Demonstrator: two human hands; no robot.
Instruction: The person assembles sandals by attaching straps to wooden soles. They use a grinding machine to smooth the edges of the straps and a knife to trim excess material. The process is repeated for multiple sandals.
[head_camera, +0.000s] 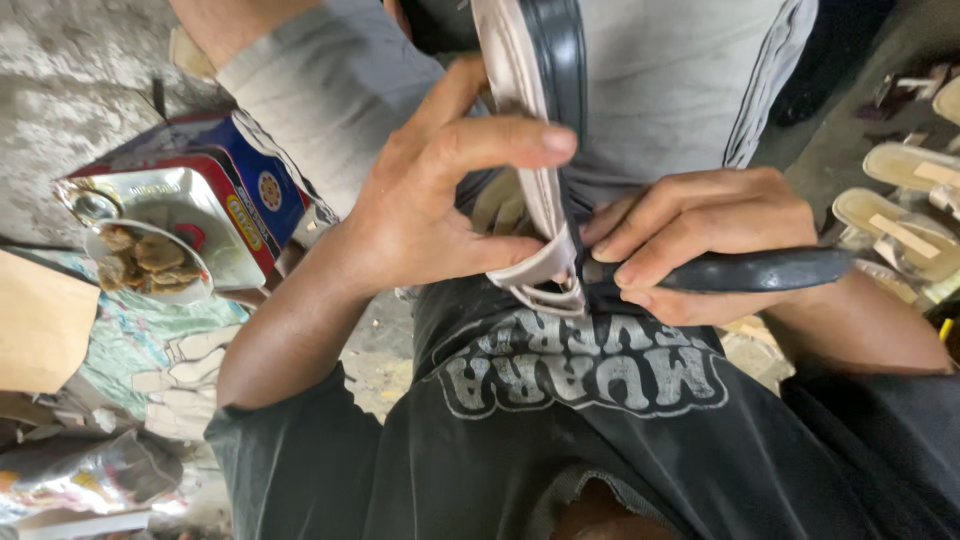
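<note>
Grip: left hand (440, 200) pinching shoe (545, 150) edge; right hand (690, 240) closed around dark tool handle (760, 270).
Shoe: upright against lap, between both hands.
Risk: tool tip slipping at the seam, likely jabbing left fingers (500, 140).
Nearby: open tin (200, 210) at left; pale sandals (900, 230) at right.

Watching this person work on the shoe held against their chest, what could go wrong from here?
The right hand drives a black-handled tool into the shoe just beside the left hand; a slip could jab those fingers. The tool also points toward the person's body, so a hard push might hit the black shirt. Nearby, an open tin sits close to the left elbow and could be knocked.
</note>
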